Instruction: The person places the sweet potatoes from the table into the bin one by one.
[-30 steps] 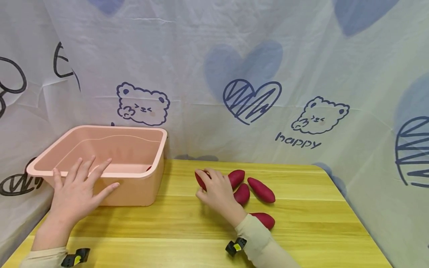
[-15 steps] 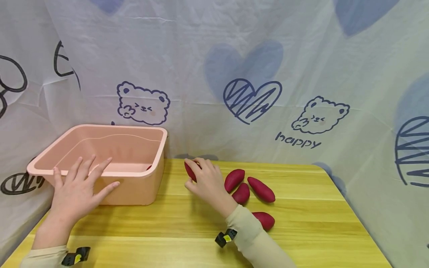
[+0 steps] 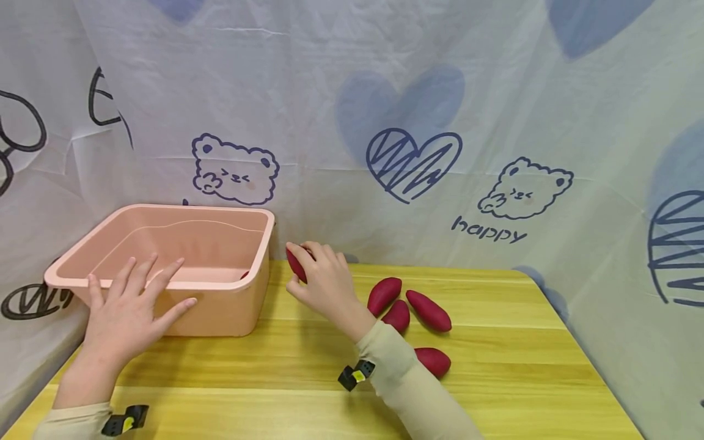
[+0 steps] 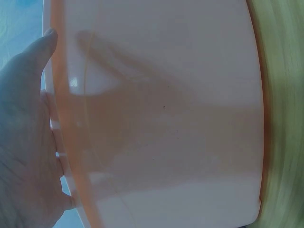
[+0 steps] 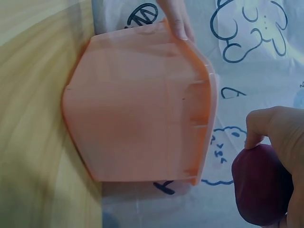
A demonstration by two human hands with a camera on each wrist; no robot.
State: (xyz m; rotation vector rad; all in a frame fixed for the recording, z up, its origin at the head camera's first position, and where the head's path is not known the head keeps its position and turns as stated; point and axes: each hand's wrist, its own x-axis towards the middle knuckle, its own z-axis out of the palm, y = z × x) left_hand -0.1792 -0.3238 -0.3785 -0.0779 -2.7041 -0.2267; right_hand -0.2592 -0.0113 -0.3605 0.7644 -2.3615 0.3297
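My right hand [image 3: 327, 284] grips a dark red sweet potato [image 3: 296, 264] between thumb and fingers, raised above the table just right of the pink plastic basin [image 3: 209, 311]. In the right wrist view the held sweet potato [image 5: 261, 185] shows its rounded side, with the basin beyond it. My left hand [image 3: 126, 311] rests on the basin's near rim with its fingers spread and fairly straight. From the left wrist, the hand [image 4: 23, 123] lies along that rim. A bit of red [image 3: 244, 275] shows inside the basin at its right; the near wall hides the rest.
Several more sweet potatoes [image 3: 429, 311] lie on the wooden table [image 3: 506, 366], right of my right hand, one of them partly behind the right sleeve [image 3: 407, 373]. A white printed cloth [image 3: 324, 201] hangs close behind the table and basin.
My right hand has carried the sweet potato left and upward from the others toward the basin. The left hand and basin have stayed in place.
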